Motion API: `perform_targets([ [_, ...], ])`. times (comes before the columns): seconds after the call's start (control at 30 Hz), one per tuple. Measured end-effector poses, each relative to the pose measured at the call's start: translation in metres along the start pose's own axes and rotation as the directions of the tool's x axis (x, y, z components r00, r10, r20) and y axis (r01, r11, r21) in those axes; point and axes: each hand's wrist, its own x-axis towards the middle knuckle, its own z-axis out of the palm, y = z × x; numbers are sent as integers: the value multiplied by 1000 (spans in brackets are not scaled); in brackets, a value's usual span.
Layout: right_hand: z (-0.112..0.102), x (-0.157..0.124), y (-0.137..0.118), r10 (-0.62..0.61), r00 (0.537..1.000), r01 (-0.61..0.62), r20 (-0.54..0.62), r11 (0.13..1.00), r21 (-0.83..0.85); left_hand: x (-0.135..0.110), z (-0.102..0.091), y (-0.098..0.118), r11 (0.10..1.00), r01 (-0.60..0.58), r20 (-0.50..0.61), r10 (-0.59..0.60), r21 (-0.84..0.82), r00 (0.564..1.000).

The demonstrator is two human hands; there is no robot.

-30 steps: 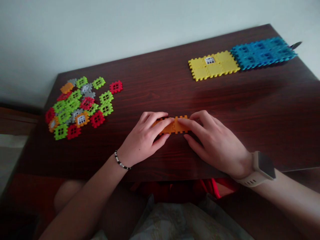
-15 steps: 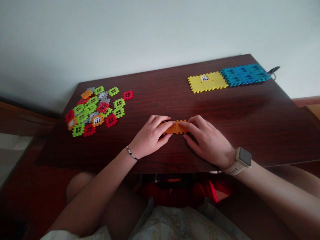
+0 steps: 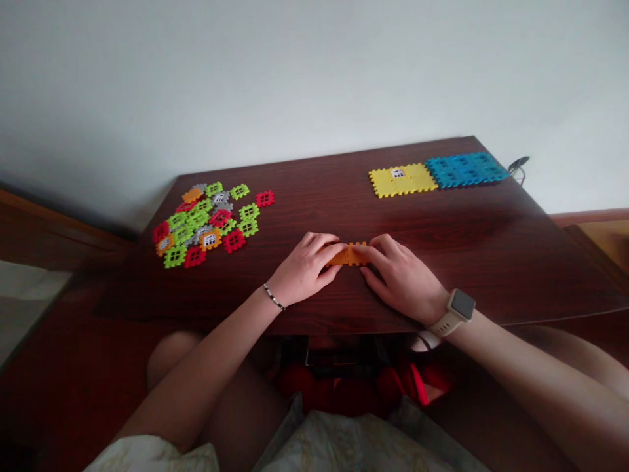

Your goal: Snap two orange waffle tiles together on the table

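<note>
Two orange interlocking tiles with notched edges lie side by side near the table's front middle, meeting between my hands. My left hand is closed on the left orange tile, index finger on top and thumb at the near edge. On the other side, my right hand grips the right orange tile in the same way. My fingers hide the outer parts of both tiles. Whether the joint is fully locked I cannot tell.
At the left lies a loose pile of green, red, grey and orange window tiles. Toward the back right, a joined yellow panel with a white window touches a joined blue panel. The dark wooden table backs onto a pale wall.
The camera view has shifted, so the table and everything on it sit lower in the picture. Both hands keep their hold on the orange tiles, with little visible movement.
</note>
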Motion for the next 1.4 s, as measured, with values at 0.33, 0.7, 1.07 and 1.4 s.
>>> perform_targets([
  [0.33, -1, 0, -2, 5, 1000, -5, 11, 1000, -8, 0, 0, 0, 1000, -4, -4, 4, -3, 1000],
  [0.7, -2, 0, -3, -2, 1000, 2, 11, 1000, -17, 0, 0, 1, 1000, -5, 1, 5, 8, 1000],
  [1.07, 1, 0, -1, -3, 1000, 3, 5, 1000, -27, 0, 3, -2, 1000, -14, -24, 14, 1, 1000],
  [1.4, 0, 0, -2, -2, 1000, 2, 13, 1000, -25, 0, 3, -2, 1000, -17, -19, 17, 8, 1000],
])
